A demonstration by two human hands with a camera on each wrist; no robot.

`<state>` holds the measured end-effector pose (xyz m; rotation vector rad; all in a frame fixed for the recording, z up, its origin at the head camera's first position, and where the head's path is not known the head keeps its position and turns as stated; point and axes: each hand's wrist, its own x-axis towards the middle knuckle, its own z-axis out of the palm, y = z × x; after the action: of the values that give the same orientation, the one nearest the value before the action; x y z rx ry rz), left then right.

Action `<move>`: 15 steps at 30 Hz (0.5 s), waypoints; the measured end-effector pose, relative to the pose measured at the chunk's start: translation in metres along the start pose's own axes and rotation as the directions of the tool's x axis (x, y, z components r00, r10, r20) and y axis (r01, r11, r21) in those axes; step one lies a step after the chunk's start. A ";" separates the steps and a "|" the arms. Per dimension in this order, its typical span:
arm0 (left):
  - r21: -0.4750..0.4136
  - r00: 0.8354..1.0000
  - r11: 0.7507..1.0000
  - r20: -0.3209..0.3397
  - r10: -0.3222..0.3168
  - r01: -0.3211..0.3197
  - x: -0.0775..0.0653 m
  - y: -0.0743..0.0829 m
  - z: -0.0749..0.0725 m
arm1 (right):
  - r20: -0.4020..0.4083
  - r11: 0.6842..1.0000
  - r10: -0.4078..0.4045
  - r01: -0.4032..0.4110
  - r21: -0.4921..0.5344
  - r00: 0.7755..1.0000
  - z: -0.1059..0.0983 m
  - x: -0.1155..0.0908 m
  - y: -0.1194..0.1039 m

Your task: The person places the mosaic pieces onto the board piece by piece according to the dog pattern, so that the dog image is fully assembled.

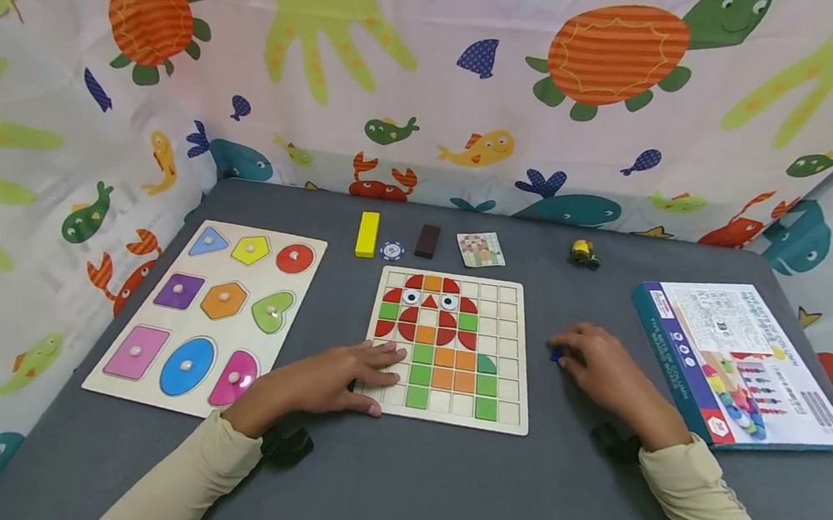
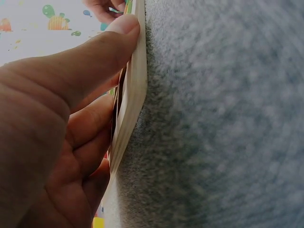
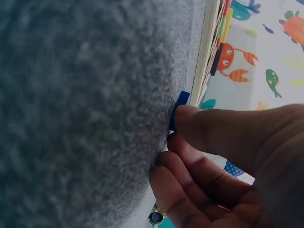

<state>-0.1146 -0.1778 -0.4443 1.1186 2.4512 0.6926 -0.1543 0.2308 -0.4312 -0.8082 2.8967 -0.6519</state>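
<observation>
My left hand lies across the left edge of a wooden grid board, its fingers stretched over the squares. In the left wrist view the thumb touches the board's edge. Red, orange, green and white pieces form an owl-like figure on the grid, with a teal quarter-round piece at its right side. To the right of the board, my right hand pinches a small blue piece between thumb and finger, close to the table. Fingers partly cover the blue piece in the head view.
At left stands a shape puzzle board with knobbed pieces. Behind the grid lie a yellow block, a poker chip, a dark brown block, a patterned card and a small yellow-black toy. A box lies at right.
</observation>
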 end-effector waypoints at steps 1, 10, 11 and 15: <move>-0.004 1.000 1.000 -0.003 0.003 -0.003 -0.001 0.000 0.000 | 0.006 1.000 0.001 -0.001 -0.008 1.000 0.001 0.000 0.001; -0.001 1.000 1.000 -0.021 -0.002 0.002 -0.004 -0.001 -0.003 | 0.011 0.998 -0.053 0.052 0.045 0.999 0.000 0.013 -0.004; -0.002 1.000 1.000 -0.022 -0.003 0.003 -0.004 -0.001 -0.003 | 0.019 0.996 -0.056 0.055 0.065 0.998 0.000 0.014 -0.005; -0.009 1.000 1.000 -0.023 -0.009 0.009 -0.006 -0.001 -0.002 | 0.050 0.993 -0.060 0.054 0.107 0.997 0.001 0.019 -0.009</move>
<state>-0.1121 -0.1834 -0.4423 1.1011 2.4688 0.7166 -0.1662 0.2134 -0.4276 -0.8831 2.7751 -0.7691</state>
